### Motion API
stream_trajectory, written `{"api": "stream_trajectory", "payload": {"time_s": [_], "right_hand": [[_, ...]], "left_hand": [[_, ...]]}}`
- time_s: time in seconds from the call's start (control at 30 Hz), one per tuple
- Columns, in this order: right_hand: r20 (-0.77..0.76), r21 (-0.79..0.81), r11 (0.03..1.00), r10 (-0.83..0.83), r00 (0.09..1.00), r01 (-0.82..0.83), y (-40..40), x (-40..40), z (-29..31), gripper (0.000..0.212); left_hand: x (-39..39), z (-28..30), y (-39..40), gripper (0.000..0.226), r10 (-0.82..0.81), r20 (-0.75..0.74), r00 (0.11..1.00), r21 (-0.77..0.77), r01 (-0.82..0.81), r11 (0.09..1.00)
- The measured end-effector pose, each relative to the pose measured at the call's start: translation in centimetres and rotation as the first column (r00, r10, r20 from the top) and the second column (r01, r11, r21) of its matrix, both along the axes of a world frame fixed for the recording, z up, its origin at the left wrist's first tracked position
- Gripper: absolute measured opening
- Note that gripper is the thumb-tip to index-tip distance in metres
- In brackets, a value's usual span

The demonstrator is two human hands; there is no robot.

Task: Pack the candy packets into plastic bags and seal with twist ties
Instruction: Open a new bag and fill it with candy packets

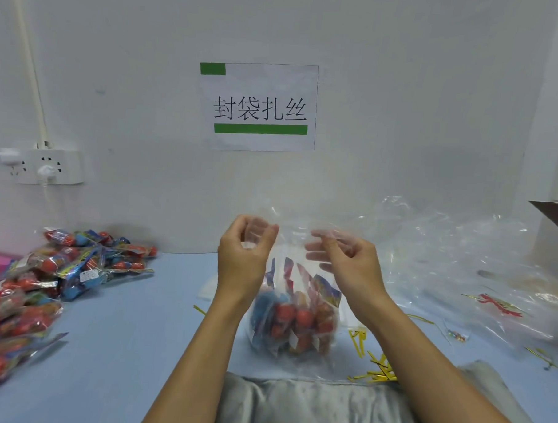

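clear plastic bag (pixel 294 314) of red-and-blue candy packets (pixel 295 317) is hanging at my 12 o'clock; i'm pinching its mouth, left hand (pixel 242 257) and right hand (pixel 345 265) both grasping.

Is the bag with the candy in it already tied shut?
No, both the left hand and the right hand hold the top of the bag open, with no tie on it.

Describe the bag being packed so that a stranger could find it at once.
Start at the white sign on the wall and drop straight down to the blue table. There the left hand and right hand hold up a clear bag. Unlike the empty bags beside it, it holds candy packets.
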State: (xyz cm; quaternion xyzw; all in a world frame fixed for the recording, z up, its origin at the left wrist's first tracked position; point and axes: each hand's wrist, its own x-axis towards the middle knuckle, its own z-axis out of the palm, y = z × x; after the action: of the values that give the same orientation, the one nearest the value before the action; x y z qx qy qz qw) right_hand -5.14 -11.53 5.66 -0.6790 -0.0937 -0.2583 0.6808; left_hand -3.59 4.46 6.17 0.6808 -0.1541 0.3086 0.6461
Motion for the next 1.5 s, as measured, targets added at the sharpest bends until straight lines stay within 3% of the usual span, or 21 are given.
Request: {"api": "stream_trajectory", "payload": {"time_s": [0.13, 0.2, 0.37, 0.53, 0.63, 0.7, 0.77, 0.83, 0.87, 0.97, 1.07, 1.13, 1.27, 1.37, 1.43, 1.5], "right_hand": [[-0.003, 0.030, 1.000, -0.003, 1.000, 0.003, 0.0, -0.2, 0.2, 0.023], [-0.010, 0.036, 0.999, -0.002, 1.000, 0.002, 0.1, -0.3, 0.2, 0.023], [0.022, 0.052, 0.996, 0.074, 0.997, -0.075, 0.5, -0.8, 0.7, 0.012], [0.026, -0.196, 0.973, 0.129, 0.991, -0.122, 1.1, -1.8, 1.4, 0.021], [0.000, -0.236, 0.946, 0.227, 0.974, -0.221, 0.7, -2.5, 2.0, 0.020], [-0.028, -0.293, 0.909, 0.301, 0.953, -0.296, 0.6, -2.9, 2.1, 0.022], [-0.018, -0.379, 0.905, 0.202, 0.979, -0.194, 0.7, -2.7, 1.8, 0.029], [-0.024, -0.443, 0.896, 0.006, 1.000, -0.017, 0.4, -2.1, 1.3, 0.048], [-0.061, -0.477, 0.879, -0.026, 0.998, -0.006, 0.1, -2.0, 1.0, 0.058], [-0.293, -0.488, 0.808, 0.203, 0.934, -0.329, 0.1, -1.9, -0.5, 0.066], [-0.304, -0.542, 0.713, 0.327, 0.895, -0.445, 1.2, -1.6, -1.8, 0.037], [-0.256, -0.523, 0.738, 0.340, 0.905, -0.426, 1.6, -1.5, -2.0, 0.032], [-0.248, -0.617, 0.711, 0.230, 0.941, -0.337, 1.0, -1.8, -1.8, 0.019], [-0.307, -0.675, 0.667, 0.134, 0.942, -0.314, 0.8, -1.9, -1.6, 0.030], [-0.356, -0.716, 0.610, 0.098, 0.930, -0.338, 1.0, -1.9, -1.6, 0.036], [-0.370, -0.723, 0.600, 0.084, 0.925, -0.343, 1.2, -1.9, -1.7, 0.033]], "left_hand": [[-0.4, 0.0, 0.9, 0.094, -0.146, -0.166, 0.975, -0.036, 0.142, 0.989], [-0.3, -0.2, 1.3, 0.107, -0.195, -0.274, 0.942, 0.054, 0.217, 0.975], [-0.9, -1.0, -0.2, 0.092, -0.383, -0.358, 0.852, 0.260, 0.485, 0.835], [-1.1, -1.9, -2.7, 0.060, -0.259, -0.226, 0.939, 0.428, 0.335, 0.839], [-1.0, -1.8, -2.7, 0.037, -0.332, -0.172, 0.927, 0.258, 0.368, 0.893], [-0.8, -1.7, -2.5, 0.019, -0.282, -0.171, 0.944, 0.101, 0.302, 0.948], [-0.4, -1.7, -2.3, 0.009, -0.176, -0.204, 0.963, 0.034, 0.186, 0.982], [0.1, -1.6, -1.9, 0.008, -0.079, -0.271, 0.959, -0.010, 0.079, 0.997], [0.3, -1.5, -1.7, 0.009, -0.051, -0.307, 0.950, -0.033, 0.043, 0.999], [0.2, -1.1, -1.6, 0.008, -0.055, -0.376, 0.925, -0.075, 0.029, 0.997], [-0.7, -0.9, -1.8, 0.014, -0.086, -0.366, 0.927, 0.053, 0.113, 0.992], [-1.4, -0.7, -1.8, 0.019, -0.142, -0.366, 0.919, 0.135, 0.204, 0.970], [-2.3, -0.2, -2.4, 0.011, -0.204, -0.369, 0.907, 0.295, 0.323, 0.899], [-2.5, 0.0, -2.7, 0.021, -0.256, -0.395, 0.882, 0.322, 0.394, 0.861], [-2.7, 0.1, -2.7, 0.010, -0.171, -0.393, 0.904, 0.479, 0.360, 0.801], [-2.5, 0.1, -2.7, 0.003, -0.031, -0.235, 0.972, 0.680, 0.187, 0.709]]}}
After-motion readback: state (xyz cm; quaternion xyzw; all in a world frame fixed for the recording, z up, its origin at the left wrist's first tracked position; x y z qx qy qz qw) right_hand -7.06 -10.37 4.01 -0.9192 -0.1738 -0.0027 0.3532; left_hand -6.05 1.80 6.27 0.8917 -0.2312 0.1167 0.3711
